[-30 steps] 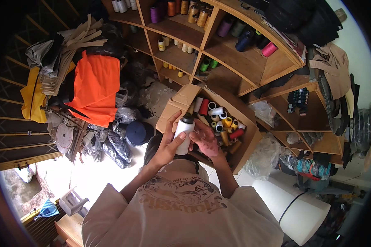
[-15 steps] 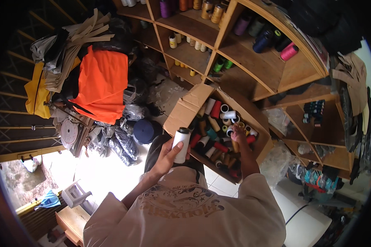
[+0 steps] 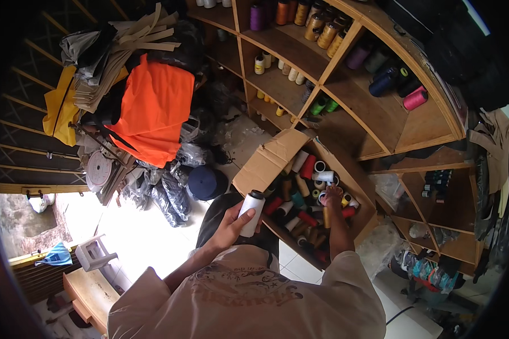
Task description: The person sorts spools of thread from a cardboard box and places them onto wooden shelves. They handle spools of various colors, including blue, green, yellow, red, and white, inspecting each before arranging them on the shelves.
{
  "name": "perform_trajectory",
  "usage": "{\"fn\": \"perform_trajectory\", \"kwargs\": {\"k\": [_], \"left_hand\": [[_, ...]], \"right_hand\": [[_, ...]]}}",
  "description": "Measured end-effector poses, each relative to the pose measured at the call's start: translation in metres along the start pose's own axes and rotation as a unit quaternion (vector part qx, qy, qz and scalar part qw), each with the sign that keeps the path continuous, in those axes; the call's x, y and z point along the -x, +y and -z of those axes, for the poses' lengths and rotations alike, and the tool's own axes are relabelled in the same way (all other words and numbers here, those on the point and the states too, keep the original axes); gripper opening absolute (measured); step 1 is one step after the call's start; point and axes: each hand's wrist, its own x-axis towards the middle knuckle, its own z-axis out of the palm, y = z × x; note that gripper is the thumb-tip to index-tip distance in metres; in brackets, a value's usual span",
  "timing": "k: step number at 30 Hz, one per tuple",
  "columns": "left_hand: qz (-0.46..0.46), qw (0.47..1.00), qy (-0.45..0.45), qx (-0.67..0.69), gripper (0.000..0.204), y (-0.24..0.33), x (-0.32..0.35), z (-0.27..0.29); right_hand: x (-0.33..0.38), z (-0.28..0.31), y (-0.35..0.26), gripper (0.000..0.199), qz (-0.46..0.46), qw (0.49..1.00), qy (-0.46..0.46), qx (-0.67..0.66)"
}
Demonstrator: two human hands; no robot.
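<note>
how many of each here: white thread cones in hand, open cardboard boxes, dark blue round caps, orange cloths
white thread cone held in the left hand: 1
open brown cardboard box: 1
dark blue round cap: 1
orange cloth: 1
total: 4

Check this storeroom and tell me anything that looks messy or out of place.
The spools in the cardboard box lie jumbled at all angles, unlike the upright cones on the wooden shelves. Dark plastic bags and an orange cloth are heaped loosely on the floor. The left hand holds a white spool; the right hand reaches into the box.
</note>
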Motion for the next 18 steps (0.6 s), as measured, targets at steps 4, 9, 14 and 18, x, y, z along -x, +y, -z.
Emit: {"fn": "perform_trajectory", "kwargs": {"k": [4, 9, 14, 18], "left_hand": [[0.002, 1.000, 0.014, -0.001, 0.035, -0.001, 0.006, 0.005], [-0.003, 1.000, 0.023, -0.002, 0.033, 0.005, 0.013, 0.007], [-0.008, 1.000, 0.021, -0.008, 0.033, 0.015, 0.015, 0.005], [-0.007, 0.999, 0.039, -0.025, 0.041, 0.010, 0.012, 0.008]], "right_hand": [[-0.015, 0.005, 0.003, 0.048, 0.009, 0.997, -0.071, 0.034], [0.023, 0.011, -0.003, 0.051, 0.031, 0.998, 0.011, 0.059], [0.094, 0.014, 0.005, 0.045, 0.058, 0.967, 0.239, 0.062], [0.150, 0.012, 0.000, 0.032, 0.137, 0.839, 0.314, -0.424]]}}
